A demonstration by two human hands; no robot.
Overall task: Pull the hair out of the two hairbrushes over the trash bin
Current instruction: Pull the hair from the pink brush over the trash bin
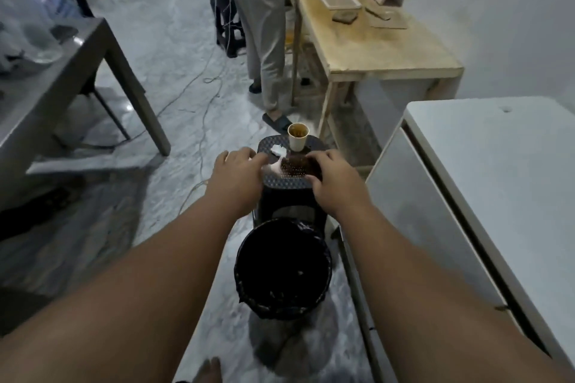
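Note:
A hairbrush (295,167) clogged with brown hair lies on top of a black plastic stool (286,184). Its pale handle end points left. My right hand (333,185) curls around the right side of the brush head, thumb at its near edge. My left hand (239,176) reaches in from the left with its fingertips on the pale handle end; whether it grips is hidden. A round trash bin (249,270) lined with a black bag stands on the floor just in front of the stool, below my forearms. I see only one brush.
On the stool's far side stand a paper cup (298,135) and a white crumpled scrap (278,151). A white cabinet (485,183) is close on the right, a grey table (56,96) on the left. A person's legs (264,40) stand beside a wooden table (382,50) beyond. Cables cross the floor.

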